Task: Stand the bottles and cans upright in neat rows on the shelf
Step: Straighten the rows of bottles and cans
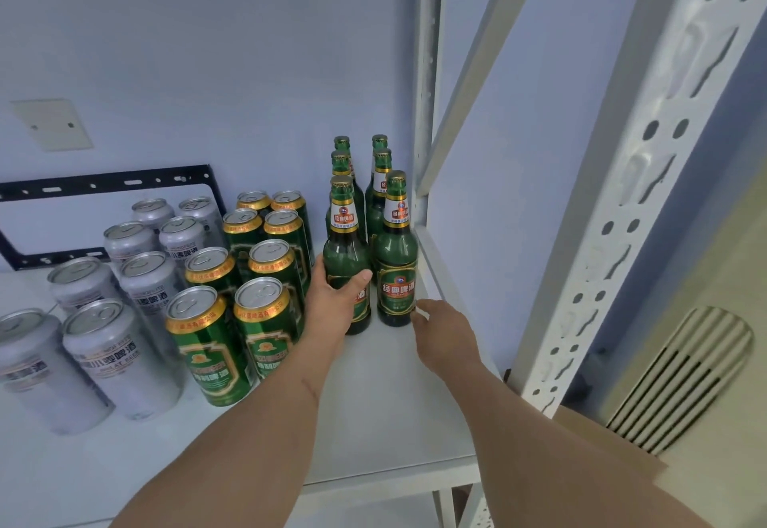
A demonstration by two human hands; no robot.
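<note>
While the left hand (332,299) grips the front-left bottle (347,261) near the shelf's (386,403) right edge, the right hand (440,332) touches the front-right bottle (396,266) with loose fingers. A hard push could knock the bottles behind over.

A single head-worn wide-angle camera looks forward and down onto a white metal shelf board (398,415), from close range. Both bare forearms enter from the bottom edge and reach toward the centre of the frame. The pale blue wall (207,37) fills the upper left; a white perforated steel upright (647,178) leans across the right side, bent by the lens. Silver and green drink cans sit at the left, green glass bottles (396,253) near the centre. A ribbed white vent (685,378) shows at the lower right, beyond the shelf. No second view overlaps this one.
</note>
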